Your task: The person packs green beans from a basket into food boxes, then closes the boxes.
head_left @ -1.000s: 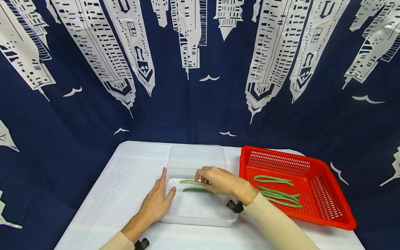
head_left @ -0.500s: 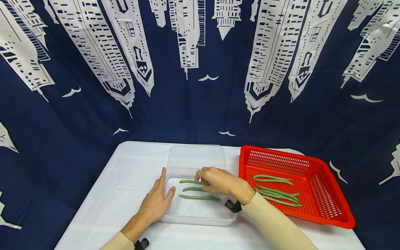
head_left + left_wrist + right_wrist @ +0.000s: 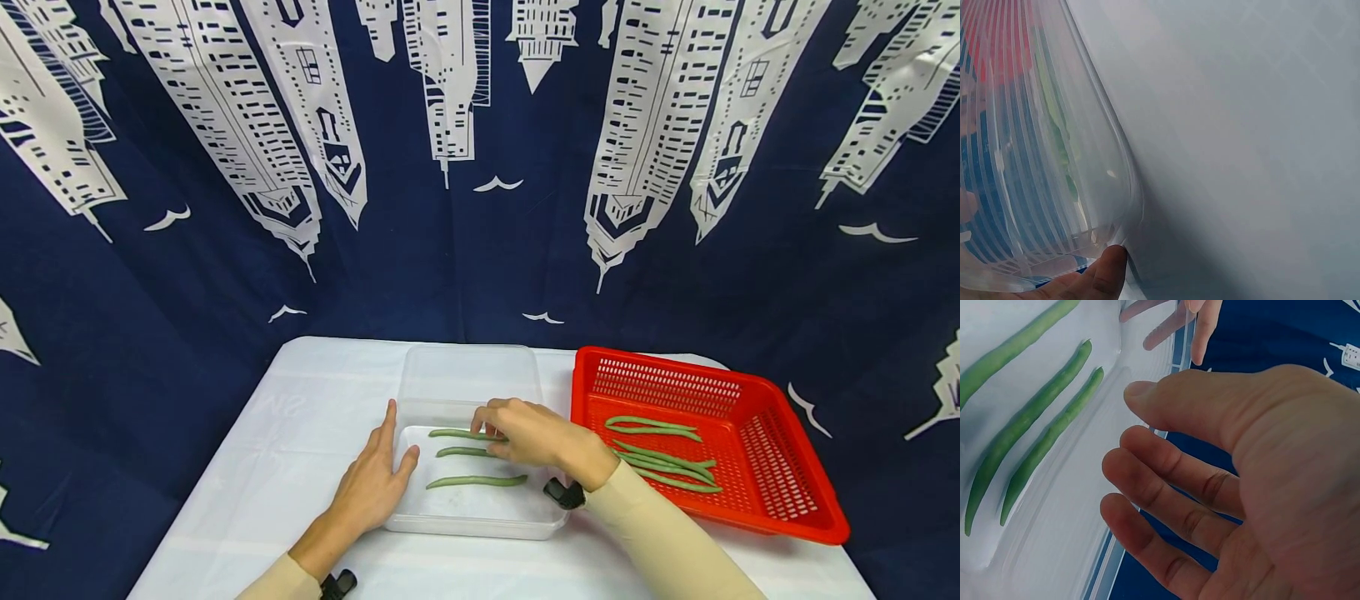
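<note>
A clear plastic box (image 3: 480, 527) stands on the white table with green beans lying apart in it: one far (image 3: 450, 433), one in the middle (image 3: 457, 452), one nearer the front (image 3: 476, 481). My left hand (image 3: 371, 487) rests against the box's left side, index finger straight and thumb reaching over the rim; in the left wrist view its fingertip (image 3: 1110, 269) touches the outer wall. Over the back right of the box hovers my right hand (image 3: 536, 435), fingers loosely bent, covering the right ends of two beans. The right wrist view shows nothing between its fingers (image 3: 1135, 472).
A red plastic basket (image 3: 757, 389) sits to the right, holding several more green beans (image 3: 667, 461). Behind the box lies its clear lid (image 3: 471, 371). A navy cloth (image 3: 457, 275) with white city buildings hangs beyond the table's back edge.
The front bean, not visible one second ago, appeared in the box and has since shifted slightly toward me. Both hands stay nearly in place.
</note>
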The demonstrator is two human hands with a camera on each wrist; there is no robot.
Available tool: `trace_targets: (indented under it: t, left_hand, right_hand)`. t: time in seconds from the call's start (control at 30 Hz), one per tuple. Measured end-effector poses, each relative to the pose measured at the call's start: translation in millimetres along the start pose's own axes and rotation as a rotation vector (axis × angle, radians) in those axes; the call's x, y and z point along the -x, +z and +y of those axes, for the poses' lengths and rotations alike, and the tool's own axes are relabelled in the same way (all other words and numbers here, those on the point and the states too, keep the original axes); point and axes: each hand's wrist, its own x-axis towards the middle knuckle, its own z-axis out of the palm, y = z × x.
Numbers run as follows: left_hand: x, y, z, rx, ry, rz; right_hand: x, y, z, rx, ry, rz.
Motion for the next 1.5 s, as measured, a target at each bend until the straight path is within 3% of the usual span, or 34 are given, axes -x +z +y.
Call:
trace_targets:
  t: [0.43, 0.7, 1.0, 1.5]
  left_hand:
    - [0.7, -1.3, 0.3, 0.007, 0.025, 0.006]
    - [-0.1, 0.0, 1.3, 0.015, 0.021, -0.001]
    - [1.3, 1.2, 2.2, 0.020, 0.011, -0.009]
    - [1.6, 0.0, 2.4, 0.016, -0.001, -0.005]
  right_hand:
    - [15, -13, 7, -0.042, 0.016, 0.036]
    - [29, -18, 20, 0.001, 0.026, 0.084]
    - [51, -28, 41, 0.035, 0.027, 0.145]
    - [93, -52, 86, 0.035, 0.125, 0.207]
